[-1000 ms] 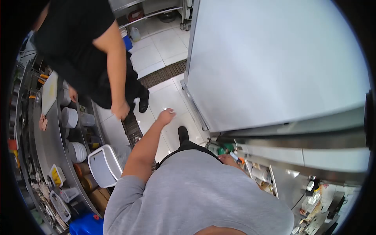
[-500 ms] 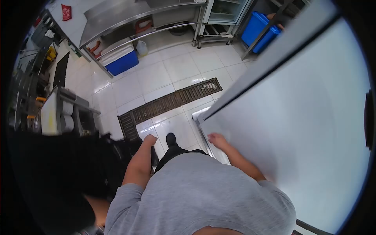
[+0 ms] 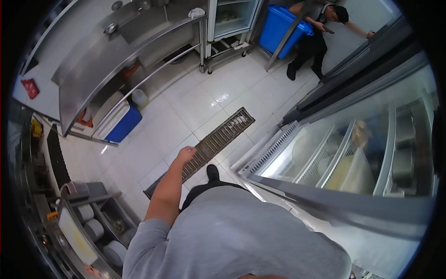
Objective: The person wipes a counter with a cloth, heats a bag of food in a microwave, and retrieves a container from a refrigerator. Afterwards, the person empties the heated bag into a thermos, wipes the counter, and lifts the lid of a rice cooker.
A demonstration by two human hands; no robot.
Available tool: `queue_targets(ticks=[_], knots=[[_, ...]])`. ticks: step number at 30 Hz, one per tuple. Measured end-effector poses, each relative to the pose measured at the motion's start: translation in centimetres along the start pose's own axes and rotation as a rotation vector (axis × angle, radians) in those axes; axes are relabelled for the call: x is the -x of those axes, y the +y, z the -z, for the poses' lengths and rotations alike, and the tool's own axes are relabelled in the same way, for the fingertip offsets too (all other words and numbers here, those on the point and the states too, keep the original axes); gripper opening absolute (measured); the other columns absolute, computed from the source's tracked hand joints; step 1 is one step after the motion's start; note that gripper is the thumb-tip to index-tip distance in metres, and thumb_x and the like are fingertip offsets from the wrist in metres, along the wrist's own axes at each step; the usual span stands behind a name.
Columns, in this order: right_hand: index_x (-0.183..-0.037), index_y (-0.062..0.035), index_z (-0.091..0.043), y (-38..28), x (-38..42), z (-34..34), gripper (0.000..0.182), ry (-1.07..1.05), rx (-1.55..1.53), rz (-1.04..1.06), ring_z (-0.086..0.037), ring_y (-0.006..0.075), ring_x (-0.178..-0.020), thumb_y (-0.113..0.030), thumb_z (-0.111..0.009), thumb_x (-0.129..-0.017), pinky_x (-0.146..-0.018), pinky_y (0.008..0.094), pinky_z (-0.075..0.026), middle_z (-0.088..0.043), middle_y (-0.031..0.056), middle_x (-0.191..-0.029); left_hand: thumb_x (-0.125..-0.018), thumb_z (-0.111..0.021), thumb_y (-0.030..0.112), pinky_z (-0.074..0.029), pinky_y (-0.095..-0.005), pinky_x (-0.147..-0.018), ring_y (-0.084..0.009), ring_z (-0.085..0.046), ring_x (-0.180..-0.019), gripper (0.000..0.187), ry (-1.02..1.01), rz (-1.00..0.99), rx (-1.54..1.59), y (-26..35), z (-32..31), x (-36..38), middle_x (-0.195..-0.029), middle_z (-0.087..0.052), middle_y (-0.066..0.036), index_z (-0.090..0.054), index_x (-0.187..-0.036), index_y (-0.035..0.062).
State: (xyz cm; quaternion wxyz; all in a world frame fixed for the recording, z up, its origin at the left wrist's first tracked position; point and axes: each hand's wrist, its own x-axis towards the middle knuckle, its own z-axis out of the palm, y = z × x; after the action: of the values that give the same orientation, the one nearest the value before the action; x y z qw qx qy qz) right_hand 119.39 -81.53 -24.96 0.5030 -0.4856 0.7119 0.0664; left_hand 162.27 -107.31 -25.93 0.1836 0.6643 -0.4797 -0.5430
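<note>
My left hand [image 3: 187, 152] hangs in front of my body over the floor drain grate [image 3: 218, 144], touching nothing. Its fingers look loosely curled, and I see nothing held in them. My right hand is out of view. To my right is a glass-door refrigerator [image 3: 297, 189], with white shelf edges [image 3: 335, 160], a clear bag of something pale yellow [image 3: 350, 174] and steel containers [image 3: 403, 162] seen through the glass.
At upper right, a person [image 3: 312, 46] holds a dark flat object, one arm stretched toward the refrigerators. Around me are a blue bin [image 3: 278, 30], a steel table [image 3: 139, 39], a blue cooler [image 3: 125, 123], a jug [image 3: 139, 98] and a cart with white containers [image 3: 94, 229].
My view has swung right and forward, bringing the glass-door refrigerator and the other person into sight. My right hand has left view. The dark-clothed figure at my left is gone from view.
</note>
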Motion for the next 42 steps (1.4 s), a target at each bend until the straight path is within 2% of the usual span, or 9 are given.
queue_targets(ticks=[4,6,8,13,20,22,26,37,42], knots=[[-0.104,-0.0043,-0.062,-6.0,-3.9,2.1,0.042,0.075,-0.190,-0.059,-0.057,0.0301,-0.098,-0.039,-0.057,-0.081,-0.083,0.0403,-0.045,-0.061,0.0162,-0.103,-0.087,-0.048,0.040,-0.046,-0.0459,-0.064,-0.0323,-0.059,-0.061,0.041,-0.241,-0.387,-0.929,-13.5,8.6,-4.0,-0.074,-0.063,-0.015,-0.064,-0.074,0.0048],[-0.107,-0.0036,-0.062,-8.4,-5.4,2.5,0.046,0.098,-0.270,-0.108,-0.057,0.0297,-0.100,-0.042,-0.058,-0.081,-0.085,0.0398,-0.044,-0.061,0.0164,-0.106,-0.088,-0.045,0.032,-0.048,-0.0458,-0.079,-0.0331,-0.062,-0.094,0.034,-0.488,0.113,-1.039,-12.6,13.2,-0.7,-0.100,-0.065,-0.017,-0.068,-0.092,0.0081],[-0.110,-0.0028,-0.061,-10.0,-6.6,1.8,0.050,0.106,-0.371,-0.182,-0.056,0.0293,-0.103,-0.045,-0.058,-0.081,-0.086,0.0394,-0.044,-0.060,0.0165,-0.109,-0.088,-0.050,0.033,-0.051,-0.0408,-0.070,-0.0265,-0.064,-0.086,0.033,-0.340,0.676,-0.730,-15.9,17.3,-1.3,-0.105,-0.065,-0.014,-0.063,-0.100,0.0053],[-0.119,-0.0052,-0.058,-22.7,-6.3,2.3,0.063,0.013,-1.020,-0.403,-0.055,0.0230,-0.108,-0.057,-0.051,-0.085,-0.092,0.0373,-0.042,-0.058,0.0154,-0.117,-0.086,-0.052,0.032,-0.046,-0.0365,-0.059,-0.0228,-0.059,-0.075,0.032,-0.327,0.704,-0.548,-7.3,26.1,-11.0,-0.093,-0.061,-0.011,-0.060,-0.102,0.0059],[-0.128,-0.0063,-0.051,-26.8,-10.0,2.1,0.061,0.161,-1.303,-0.279,-0.053,0.0267,-0.112,-0.052,-0.050,-0.088,-0.095,0.0394,-0.041,-0.055,0.0147,-0.123,-0.084,-0.053,0.031,-0.039,-0.0286,-0.048,-0.0167,-0.053,-0.065,0.031,-0.353,0.139,-0.531,13.0,17.9,-31.3,-0.081,-0.057,-0.005,-0.057,-0.103,0.0066],[-0.127,-0.0059,-0.051,-26.6,-9.9,1.2,0.057,0.211,-1.406,-0.276,-0.054,0.0255,-0.110,-0.049,-0.049,-0.090,-0.094,0.0386,-0.041,-0.056,0.0133,-0.122,-0.086,-0.053,0.037,-0.043,-0.0403,-0.071,-0.0215,-0.055,-0.083,0.040,-0.460,0.053,-0.531,17.8,14.1,-35.4,-0.096,-0.057,-0.006,-0.052,-0.116,0.0111],[-0.123,-0.0065,-0.056,-25.6,-14.2,1.5,0.052,0.279,-1.575,-0.285,-0.056,0.0232,-0.107,-0.047,-0.048,-0.091,-0.090,0.0363,-0.043,-0.059,0.0102,-0.119,-0.087,-0.053,0.037,-0.043,-0.0387,-0.073,-0.0203,-0.055,-0.084,0.039,-0.561,0.006,-0.513,24.4,6.4,-37.1,-0.096,-0.057,-0.005,-0.052,-0.117,0.0119],[-0.075,0.0011,-0.066,-24.0,-20.2,10.2,0.060,0.349,-0.357,-0.339,-0.059,0.0403,-0.088,-0.053,-0.042,-0.089,-0.080,0.0464,-0.045,-0.063,0.0239,-0.085,-0.087,-0.052,0.038,-0.045,-0.0428,-0.068,-0.0233,-0.058,-0.076,0.041,-0.720,0.375,-0.902,23.2,6.3,-49.2,-0.094,-0.061,-0.007,-0.054,-0.117,0.0108],[-0.120,-0.0027,-0.053,-22.3,-16.4,27.1,0.060,0.836,-0.669,-0.493,-0.058,0.0351,-0.102,-0.043,-0.064,-0.078,-0.086,0.0422,-0.045,-0.060,0.0211,-0.110,-0.088,-0.052,0.039,-0.045,-0.0492,-0.078,-0.0339,-0.059,-0.093,0.048,-0.963,0.206,-1.170,35.0,4.7,-52.8,-0.112,-0.057,-0.017,-0.050,-0.120,0.0023]])
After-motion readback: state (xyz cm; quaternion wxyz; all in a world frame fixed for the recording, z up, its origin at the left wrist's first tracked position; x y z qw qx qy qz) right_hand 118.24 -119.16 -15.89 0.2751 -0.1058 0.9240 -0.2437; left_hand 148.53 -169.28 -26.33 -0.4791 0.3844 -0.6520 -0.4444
